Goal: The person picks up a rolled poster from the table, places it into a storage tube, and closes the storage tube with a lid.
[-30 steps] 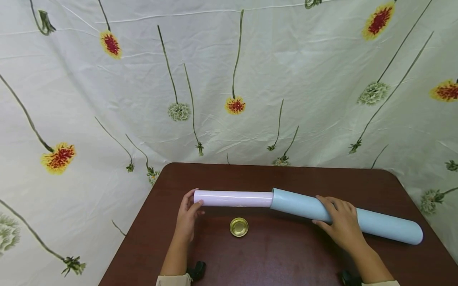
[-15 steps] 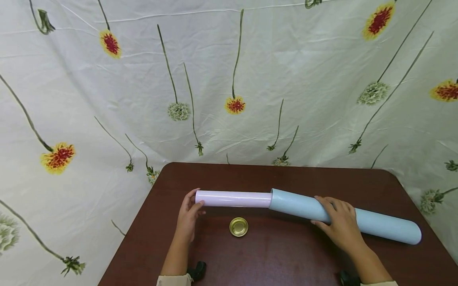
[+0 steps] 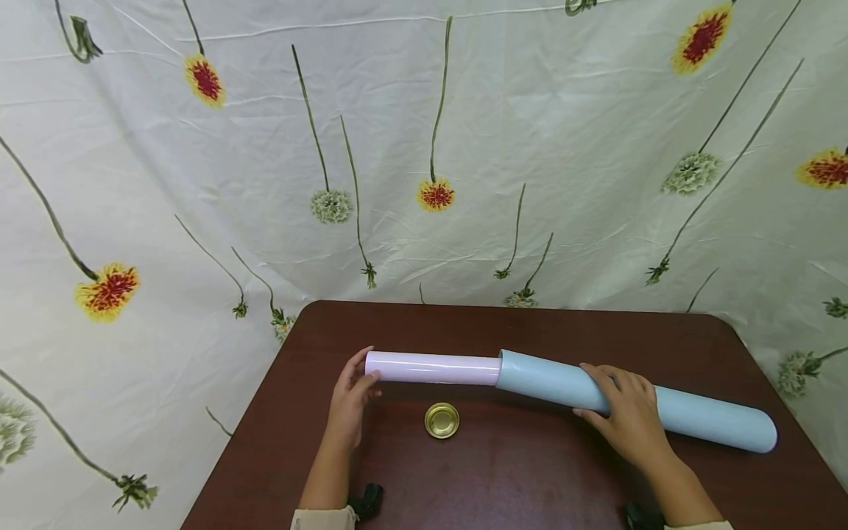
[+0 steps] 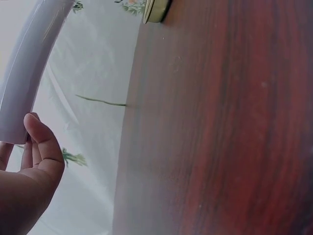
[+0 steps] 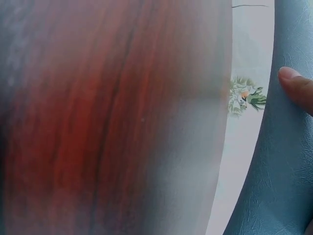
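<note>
A glossy lilac tube [image 3: 433, 368] lies across the upper middle of the head view, its right end hidden inside the open mouth of a wider light blue tube [image 3: 715, 418]. My left hand [image 3: 347, 403] holds the lilac tube's left end, thumb on the near side and fingers behind; the left wrist view also has this tube [image 4: 34, 63] in the hand. Draped over the blue tube near its middle, my right hand [image 3: 629, 416] grips it with the thumb on the near side. The right wrist view catches that thumb [image 5: 299, 92] against the blue surface.
A round gold-coloured lid [image 3: 442, 421] lies on the dark brown table [image 3: 503, 464], below the lilac tube. Behind the table hangs a white flowered cloth [image 3: 397, 147]. Dark devices [image 3: 368, 500] sit at both wrists.
The blue tube has slid slightly left with my right hand, and the lilac tube slightly right with my left. A little less of the lilac tube shows outside the blue one.
</note>
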Demonstrator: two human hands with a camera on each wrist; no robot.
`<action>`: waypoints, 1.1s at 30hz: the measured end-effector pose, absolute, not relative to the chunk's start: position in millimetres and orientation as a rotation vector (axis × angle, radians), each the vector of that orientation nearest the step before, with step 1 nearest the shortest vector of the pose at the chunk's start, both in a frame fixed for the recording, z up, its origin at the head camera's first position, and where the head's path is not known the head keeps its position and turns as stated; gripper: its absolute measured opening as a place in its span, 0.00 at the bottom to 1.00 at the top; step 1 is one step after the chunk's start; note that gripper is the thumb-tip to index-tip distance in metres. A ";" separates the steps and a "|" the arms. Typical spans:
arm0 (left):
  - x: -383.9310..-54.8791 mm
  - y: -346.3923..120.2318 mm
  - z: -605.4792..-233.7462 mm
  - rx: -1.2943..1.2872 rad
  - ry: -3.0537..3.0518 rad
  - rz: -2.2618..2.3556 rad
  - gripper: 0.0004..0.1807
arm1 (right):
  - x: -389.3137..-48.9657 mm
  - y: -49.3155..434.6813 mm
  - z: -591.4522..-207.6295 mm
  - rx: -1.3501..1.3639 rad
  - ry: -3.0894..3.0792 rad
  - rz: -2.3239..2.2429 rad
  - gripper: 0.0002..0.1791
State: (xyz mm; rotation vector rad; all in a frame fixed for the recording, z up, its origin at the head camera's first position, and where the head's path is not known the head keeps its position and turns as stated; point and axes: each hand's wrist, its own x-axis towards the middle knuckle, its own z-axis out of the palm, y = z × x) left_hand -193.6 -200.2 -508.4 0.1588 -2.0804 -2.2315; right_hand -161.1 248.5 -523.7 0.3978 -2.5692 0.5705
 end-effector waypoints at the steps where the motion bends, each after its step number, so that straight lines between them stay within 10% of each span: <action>1: -193.7 -200.0 -508.3 0.161 -2.080 -2.234 0.26 | -161.0 248.4 -523.7 0.398 -2.566 0.574 0.48; 33: -196.5 -191.8 -509.7 0.121 -2.048 -2.265 0.25 | -160.2 240.0 -525.5 0.395 -2.553 0.577 0.48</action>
